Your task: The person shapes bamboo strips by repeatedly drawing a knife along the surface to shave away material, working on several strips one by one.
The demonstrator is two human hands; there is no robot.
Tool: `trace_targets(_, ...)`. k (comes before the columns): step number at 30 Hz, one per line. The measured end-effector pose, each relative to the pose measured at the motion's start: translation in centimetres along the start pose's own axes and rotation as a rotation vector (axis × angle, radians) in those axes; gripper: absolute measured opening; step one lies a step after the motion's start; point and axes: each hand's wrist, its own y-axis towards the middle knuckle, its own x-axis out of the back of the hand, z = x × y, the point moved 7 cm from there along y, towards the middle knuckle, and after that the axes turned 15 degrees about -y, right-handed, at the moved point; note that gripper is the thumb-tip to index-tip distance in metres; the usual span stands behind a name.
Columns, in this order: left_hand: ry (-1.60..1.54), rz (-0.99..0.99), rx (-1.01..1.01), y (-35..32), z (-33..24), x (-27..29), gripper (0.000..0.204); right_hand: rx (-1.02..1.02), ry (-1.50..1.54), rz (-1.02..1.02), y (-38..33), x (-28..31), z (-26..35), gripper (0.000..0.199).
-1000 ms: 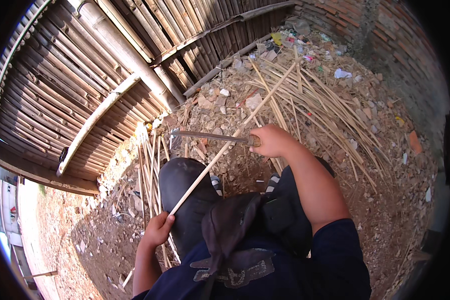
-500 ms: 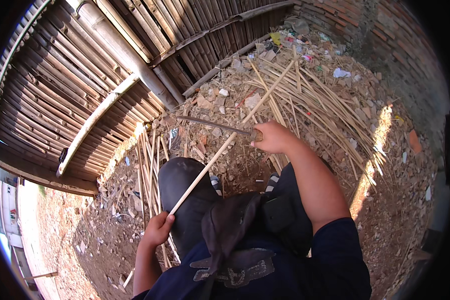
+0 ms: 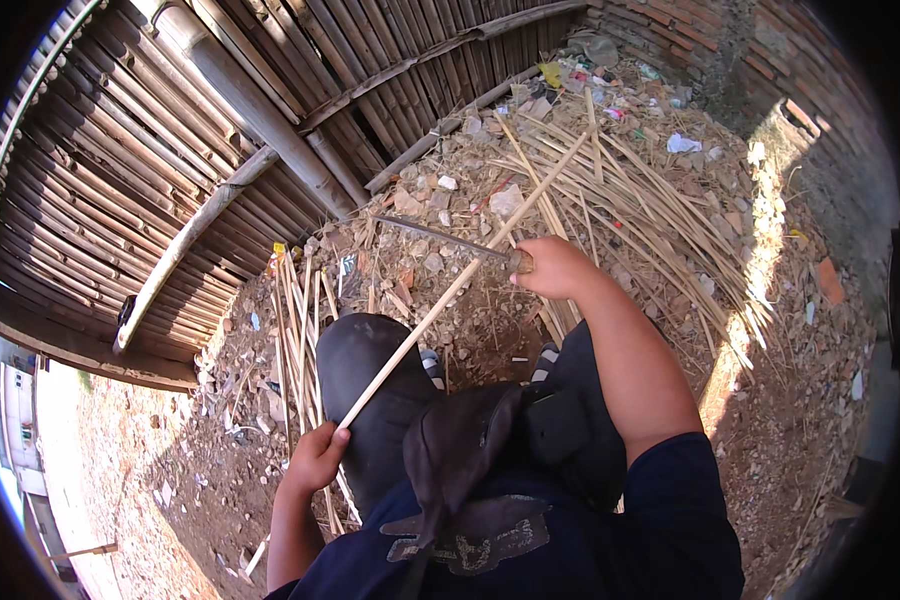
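Note:
My left hand (image 3: pixel 317 457) is closed round the near end of a long pale bamboo strip (image 3: pixel 410 342), beside my left knee. The strip slants up and away to the right, over the ground toward a pile of similar strips. In my right hand (image 3: pixel 553 268) is the handle of a long, thin-bladed knife (image 3: pixel 440 235), its fingers wrapped round it. The dark blade points left and lies across the strip, close to the handle. Whether the edge bites into the strip I cannot tell.
Many cut bamboo strips (image 3: pixel 660 215) lie heaped at the far right. Another bundle of strips (image 3: pixel 295 320) lies left of my left knee. A bamboo-slat wall (image 3: pixel 100 220) stands at the left, a brick wall (image 3: pixel 780 60) at the far right. Stones and litter cover the ground.
My right hand has shifted slightly right and farther up the strip with the knife, whose blade now tilts more steeply. The left hand and the strip's near end stay in place.

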Motion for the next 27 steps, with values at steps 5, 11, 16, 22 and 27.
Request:
trace_targets(5,0.009,-0.011,0.000,-0.1,-0.5,0.0,0.049,0.013,-0.034,0.090,0.2,-0.2,0.7,0.043)
trace_targets(11,0.017,0.012,0.002,0.0,-0.6,-0.1,0.051,0.004,0.000,0.067,0.7,-0.8,-1.0,0.047)
trace_targets(16,-0.007,0.008,0.033,0.0,0.4,-0.1,0.051,-0.093,-0.041,0.055,0.3,0.1,-1.4,0.051)
trace_targets(22,-0.048,0.022,0.030,0.1,1.0,-0.1,0.050,0.023,-0.010,0.094,-0.1,0.1,1.2,0.045)
trace_targets(27,-0.049,0.012,0.007,0.1,0.5,-0.2,0.049,0.033,-0.002,0.048,0.0,-0.2,0.5,0.048)
